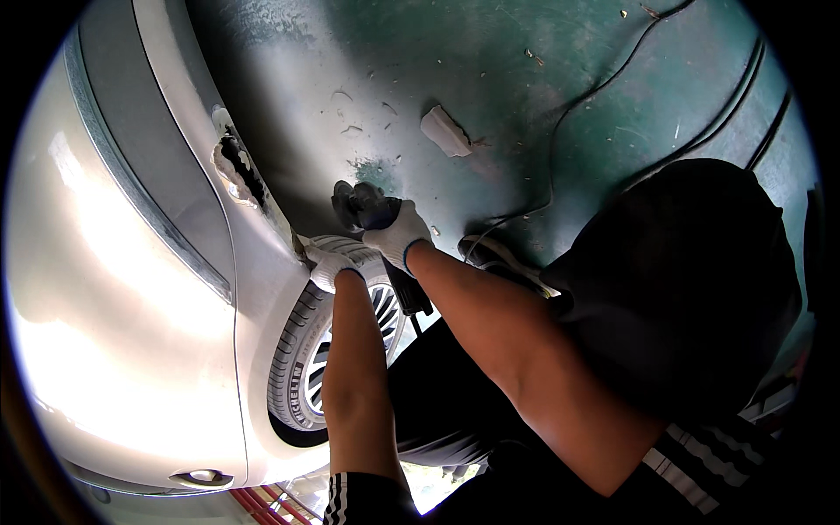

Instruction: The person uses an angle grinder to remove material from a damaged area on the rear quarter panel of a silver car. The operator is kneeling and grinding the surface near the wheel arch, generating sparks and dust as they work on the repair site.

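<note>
A silver car body fills the left side, its lower sill (254, 188) torn open in a ragged hole (238, 166). My right hand (400, 232), in a white knit glove, is wrapped round a dark angle grinder (354, 206). The grinder's head points left toward the sill, apart from the hole, and its black body runs down below my hand. My left hand (331, 269), gloved too, sits at the sill's end by the wheel arch, fingers curled on the edge; their tips are partly hidden. Right beneath it is the car's wheel (302, 372), with a spoked rim.
A torn, pale flat scrap (446, 131) and small debris lie on the green floor (499, 52). Dark cables (604, 86) cross the floor at the right. A dark shoe (499, 255) stands beside my right forearm, near a large black cloth shape (691, 289).
</note>
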`<control>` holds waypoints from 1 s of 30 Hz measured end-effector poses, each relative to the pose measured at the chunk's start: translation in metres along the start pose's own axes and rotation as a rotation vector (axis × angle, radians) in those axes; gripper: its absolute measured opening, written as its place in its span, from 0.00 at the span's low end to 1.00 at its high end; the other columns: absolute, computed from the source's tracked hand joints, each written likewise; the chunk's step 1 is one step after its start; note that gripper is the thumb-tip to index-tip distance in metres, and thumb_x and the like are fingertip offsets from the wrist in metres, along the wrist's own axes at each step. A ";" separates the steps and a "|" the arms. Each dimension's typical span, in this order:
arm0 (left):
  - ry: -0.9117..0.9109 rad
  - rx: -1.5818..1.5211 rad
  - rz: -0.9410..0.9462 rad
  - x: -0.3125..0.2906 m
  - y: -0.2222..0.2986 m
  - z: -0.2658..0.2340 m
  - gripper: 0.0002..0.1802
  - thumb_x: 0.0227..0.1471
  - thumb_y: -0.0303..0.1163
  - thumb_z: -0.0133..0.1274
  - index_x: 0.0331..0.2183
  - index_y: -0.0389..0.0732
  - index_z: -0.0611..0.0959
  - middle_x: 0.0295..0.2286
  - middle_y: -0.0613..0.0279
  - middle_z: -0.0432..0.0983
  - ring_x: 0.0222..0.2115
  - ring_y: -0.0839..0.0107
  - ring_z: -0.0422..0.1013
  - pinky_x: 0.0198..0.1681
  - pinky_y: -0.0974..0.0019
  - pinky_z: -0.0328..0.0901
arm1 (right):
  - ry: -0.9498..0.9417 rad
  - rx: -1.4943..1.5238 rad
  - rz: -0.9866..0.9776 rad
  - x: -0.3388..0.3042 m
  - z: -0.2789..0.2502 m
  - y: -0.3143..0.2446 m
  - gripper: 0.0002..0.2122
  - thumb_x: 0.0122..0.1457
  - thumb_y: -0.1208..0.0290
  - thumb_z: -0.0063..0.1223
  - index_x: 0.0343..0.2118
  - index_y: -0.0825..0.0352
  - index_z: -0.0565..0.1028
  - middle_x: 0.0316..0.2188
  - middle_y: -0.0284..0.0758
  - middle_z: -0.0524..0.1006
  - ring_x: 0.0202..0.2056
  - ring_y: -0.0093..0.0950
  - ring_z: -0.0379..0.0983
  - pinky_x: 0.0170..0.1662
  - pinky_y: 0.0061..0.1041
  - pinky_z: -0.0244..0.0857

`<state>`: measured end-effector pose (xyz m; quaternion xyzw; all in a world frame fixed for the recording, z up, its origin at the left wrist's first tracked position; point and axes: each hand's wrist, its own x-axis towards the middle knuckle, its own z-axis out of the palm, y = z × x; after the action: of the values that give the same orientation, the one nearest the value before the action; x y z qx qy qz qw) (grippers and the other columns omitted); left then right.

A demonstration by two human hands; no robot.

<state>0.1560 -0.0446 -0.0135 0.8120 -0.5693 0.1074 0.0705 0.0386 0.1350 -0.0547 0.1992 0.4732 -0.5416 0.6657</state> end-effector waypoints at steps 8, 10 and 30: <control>-0.276 -0.074 0.125 0.091 -0.070 0.019 0.25 0.64 0.47 0.48 0.41 0.33 0.86 0.38 0.39 0.84 0.35 0.49 0.83 0.38 0.53 0.78 | 0.003 -0.036 0.032 -0.004 0.008 0.004 0.41 0.41 0.59 0.71 0.58 0.74 0.66 0.47 0.53 0.80 0.48 0.45 0.81 0.53 0.36 0.73; -0.511 -0.068 0.064 0.091 -0.070 0.010 0.19 0.63 0.40 0.48 0.37 0.34 0.85 0.35 0.45 0.85 0.31 0.55 0.83 0.34 0.54 0.77 | 0.015 -0.050 0.028 0.000 0.014 0.014 0.41 0.41 0.59 0.71 0.58 0.75 0.66 0.46 0.53 0.81 0.48 0.45 0.81 0.53 0.36 0.73; -1.593 -0.587 -0.325 -0.047 -0.018 -0.099 0.28 0.70 0.50 0.47 0.62 0.42 0.73 0.58 0.54 0.74 0.58 0.55 0.71 0.62 0.42 0.64 | -0.276 -0.265 -0.018 0.009 0.046 0.032 0.48 0.39 0.50 0.77 0.59 0.79 0.66 0.51 0.56 0.80 0.54 0.44 0.80 0.56 0.35 0.73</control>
<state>0.1479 0.0277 0.0700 0.6656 -0.3307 -0.6566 -0.1280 0.0863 0.1051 -0.0486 0.0294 0.4462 -0.5025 0.7399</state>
